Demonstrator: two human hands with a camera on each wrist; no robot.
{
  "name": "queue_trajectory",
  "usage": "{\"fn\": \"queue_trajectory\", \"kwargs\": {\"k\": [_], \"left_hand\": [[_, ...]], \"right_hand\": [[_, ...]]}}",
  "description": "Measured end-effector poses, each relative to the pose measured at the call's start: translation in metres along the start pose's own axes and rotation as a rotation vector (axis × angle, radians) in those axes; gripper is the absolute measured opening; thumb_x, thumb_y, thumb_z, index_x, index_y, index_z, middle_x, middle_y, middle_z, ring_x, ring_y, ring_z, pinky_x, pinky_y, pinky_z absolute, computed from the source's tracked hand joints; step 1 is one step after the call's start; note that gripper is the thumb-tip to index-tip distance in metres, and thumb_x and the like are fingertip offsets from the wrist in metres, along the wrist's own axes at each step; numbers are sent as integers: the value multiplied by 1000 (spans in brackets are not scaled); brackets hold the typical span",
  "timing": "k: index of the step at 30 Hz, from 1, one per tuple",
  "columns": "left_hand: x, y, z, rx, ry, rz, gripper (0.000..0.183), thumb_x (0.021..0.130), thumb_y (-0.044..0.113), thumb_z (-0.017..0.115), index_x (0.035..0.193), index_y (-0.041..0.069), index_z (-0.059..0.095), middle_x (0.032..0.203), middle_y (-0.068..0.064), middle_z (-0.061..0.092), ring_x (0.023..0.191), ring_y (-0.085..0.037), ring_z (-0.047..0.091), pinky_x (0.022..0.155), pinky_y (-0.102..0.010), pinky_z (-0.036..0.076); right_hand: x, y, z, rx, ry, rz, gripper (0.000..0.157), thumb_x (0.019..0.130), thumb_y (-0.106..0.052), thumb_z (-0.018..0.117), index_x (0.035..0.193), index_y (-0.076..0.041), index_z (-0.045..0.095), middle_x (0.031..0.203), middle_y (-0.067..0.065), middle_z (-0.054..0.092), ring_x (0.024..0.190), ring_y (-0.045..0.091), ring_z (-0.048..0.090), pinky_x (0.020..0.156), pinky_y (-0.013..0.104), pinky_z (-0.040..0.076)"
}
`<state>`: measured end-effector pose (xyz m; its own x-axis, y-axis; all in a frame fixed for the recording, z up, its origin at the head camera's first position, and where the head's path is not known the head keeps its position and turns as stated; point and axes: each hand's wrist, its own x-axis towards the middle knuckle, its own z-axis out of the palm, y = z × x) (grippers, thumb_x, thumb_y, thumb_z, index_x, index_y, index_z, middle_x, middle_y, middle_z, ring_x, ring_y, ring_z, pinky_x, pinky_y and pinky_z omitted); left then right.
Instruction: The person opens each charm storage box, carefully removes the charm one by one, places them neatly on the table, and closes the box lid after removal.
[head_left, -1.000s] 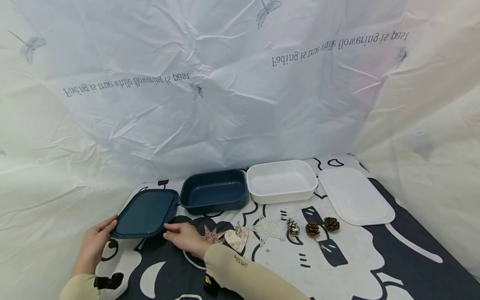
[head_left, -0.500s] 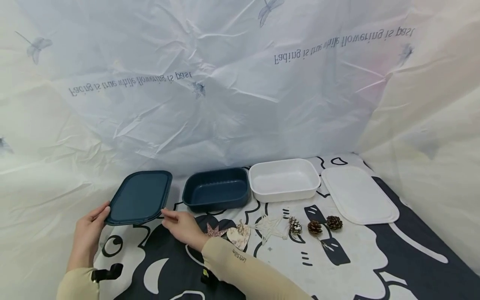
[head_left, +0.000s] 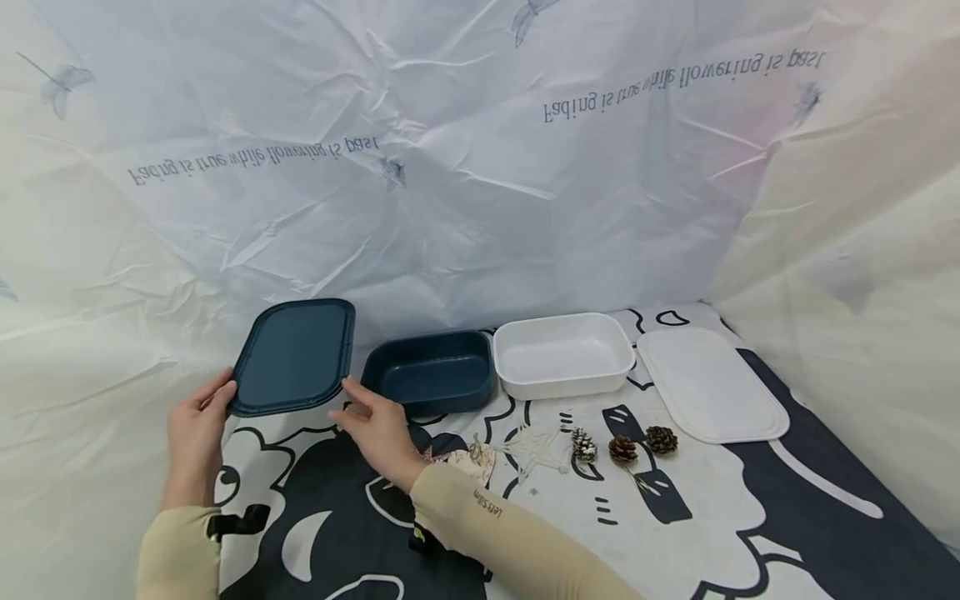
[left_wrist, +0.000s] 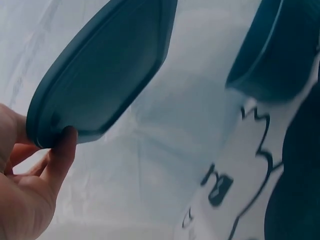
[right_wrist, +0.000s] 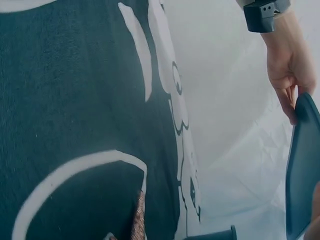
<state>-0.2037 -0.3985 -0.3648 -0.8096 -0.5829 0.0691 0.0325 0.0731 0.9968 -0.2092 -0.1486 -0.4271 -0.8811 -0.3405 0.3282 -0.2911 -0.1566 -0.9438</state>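
Observation:
A dark blue container lid [head_left: 295, 357] is held up off the cloth, tilted with its flat face toward the head camera. My left hand [head_left: 197, 429] grips its near left corner, the thumb on the face toward me in the head view; the left wrist view shows that hand [left_wrist: 32, 185] pinching the corner. At the lid's lower right corner, my right hand [head_left: 382, 433] holds the edge with thumb and fingers. Just right of the lid stands the matching dark blue container [head_left: 431, 400], uncovered, its near left corner close behind the right hand.
A white container [head_left: 566, 387] stands beside the blue one, with a white lid [head_left: 712, 387] lying flat at right. Ahead of them lie a heart ornament [head_left: 480, 462], a white star [head_left: 536, 450] and pine cones [head_left: 622, 449]. A glittery pink star [right_wrist: 138, 220] is partly hidden by the right arm.
Both hands have raised the blue lid from low over the cloth, moving it up and away from me. It now stands more steeply tilted. The containers and ornaments stay put.

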Motion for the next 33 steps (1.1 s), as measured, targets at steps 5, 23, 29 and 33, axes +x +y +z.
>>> {"fn": "queue_trajectory", "kwargs": {"k": [5,23,29,33], "left_hand": [[-5,11,17,-142,-28,50,42,96,9,69,137,2,61,112,7,69,86,2,69,75,-9,53],[-31,24,58,-4,-293,250,27,95,7,71,121,2,74,107,11,71,87,-2,66,70,-12,54],[-33,25,61,108,-333,282,27,97,14,70,122,6,74,113,12,69,104,-1,61,80,-10,51],[-37,26,61,193,-384,312,35,99,18,68,129,0,69,113,17,67,106,0,60,81,-10,50]], "right_hand": [[5,-5,-9,43,70,-122,56,98,-12,67,151,-11,47,159,-3,39,134,6,49,99,19,48],[15,-36,-86,-61,269,-236,57,98,6,60,152,4,40,161,16,31,142,29,42,107,36,45],[20,-25,-116,-131,275,-231,59,99,-2,63,154,-6,41,163,6,29,142,23,42,107,31,45],[22,-16,-131,-270,308,-251,56,100,-3,62,153,-9,45,163,-3,30,143,18,40,106,29,47]]}}
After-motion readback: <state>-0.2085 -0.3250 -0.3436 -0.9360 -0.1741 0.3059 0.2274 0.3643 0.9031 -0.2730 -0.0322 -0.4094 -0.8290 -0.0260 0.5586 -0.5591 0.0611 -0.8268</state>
